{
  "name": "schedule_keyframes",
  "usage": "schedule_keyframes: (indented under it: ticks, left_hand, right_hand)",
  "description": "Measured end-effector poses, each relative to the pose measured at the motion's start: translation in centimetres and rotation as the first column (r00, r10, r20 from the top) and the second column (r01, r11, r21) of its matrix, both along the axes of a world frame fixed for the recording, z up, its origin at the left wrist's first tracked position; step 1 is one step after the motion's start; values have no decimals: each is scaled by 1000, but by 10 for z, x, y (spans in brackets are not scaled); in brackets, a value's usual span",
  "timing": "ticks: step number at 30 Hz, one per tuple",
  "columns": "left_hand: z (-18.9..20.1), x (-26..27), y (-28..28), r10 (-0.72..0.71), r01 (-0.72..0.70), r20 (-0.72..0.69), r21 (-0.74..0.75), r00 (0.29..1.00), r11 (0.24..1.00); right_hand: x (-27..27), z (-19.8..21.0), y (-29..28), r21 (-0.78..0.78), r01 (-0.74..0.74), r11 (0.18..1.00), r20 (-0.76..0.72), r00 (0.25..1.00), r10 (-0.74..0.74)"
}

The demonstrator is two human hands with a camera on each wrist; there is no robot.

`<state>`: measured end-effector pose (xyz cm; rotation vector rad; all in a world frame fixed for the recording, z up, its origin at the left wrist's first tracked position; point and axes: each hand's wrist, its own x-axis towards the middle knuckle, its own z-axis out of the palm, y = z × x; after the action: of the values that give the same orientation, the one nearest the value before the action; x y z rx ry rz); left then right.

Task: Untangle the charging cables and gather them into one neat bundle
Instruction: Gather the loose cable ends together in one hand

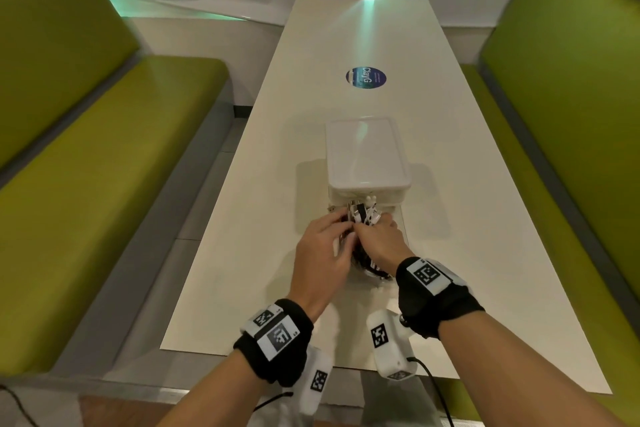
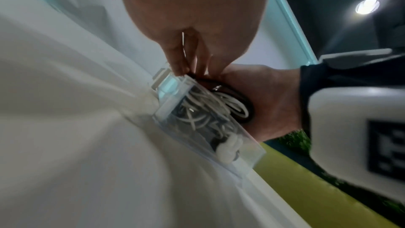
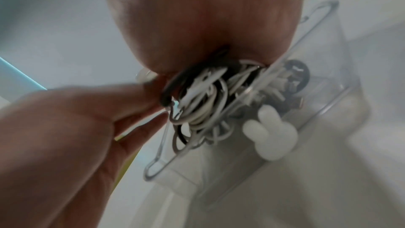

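A tangle of white and black charging cables [image 1: 360, 217] sits half in a clear plastic box [image 3: 328, 103] on the white table [image 1: 270, 253]. My right hand [image 1: 375, 224] grips the bundle of cables [image 3: 201, 107] from above, lifted partly over the box's rim. My left hand [image 1: 341, 225] comes in from the left, and its fingertips [image 2: 181, 68] pinch a black cable loop [image 2: 238, 96] at the bundle's edge. A white rabbit-shaped piece [image 3: 271, 136] lies inside the box among the cable ends. My hands hide much of the tangle.
A white rectangular lid [image 1: 367, 152] lies just beyond the box, touching it. A round blue sticker [image 1: 365, 78] marks the table farther back. Green benches [image 1: 86, 166] flank the table on both sides.
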<state>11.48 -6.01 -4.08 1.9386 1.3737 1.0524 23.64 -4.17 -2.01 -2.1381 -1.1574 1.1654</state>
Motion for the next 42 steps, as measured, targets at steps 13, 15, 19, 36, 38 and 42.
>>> schedule_keyframes:
  ticks: [13, 15, 19, 36, 38, 42]
  left_hand:
    - [12, -12, 37, 190, -104, 155, -442, 969, 891]
    - [12, -9, 35, 199, -129, 141, -396, 970, 909]
    - [10, 0, 27, 184, -132, 164, -284, 969, 950]
    - [32, 1, 37, -94, 34, -601, -111, 794, 993]
    - [30, -4, 33, -71, 28, -529, -89, 846, 996]
    - [32, -8, 23, -47, 69, -468, 30, 882, 997]
  right_hand:
    - [-1, -1, 1, 0, 11, 1000, 22, 1000, -11]
    - [-2, 0, 1, 6, 11, 1000, 22, 1000, -11]
    - [-2, 0, 1, 8, 9, 1000, 19, 1000, -9]
    - [-1, -2, 1, 4, -9, 1000, 6, 1000, 9]
    - [-1, -1, 2, 7, -23, 1000, 34, 999, 22]
    - [-1, -2, 3, -2, -52, 999, 64, 997, 52]
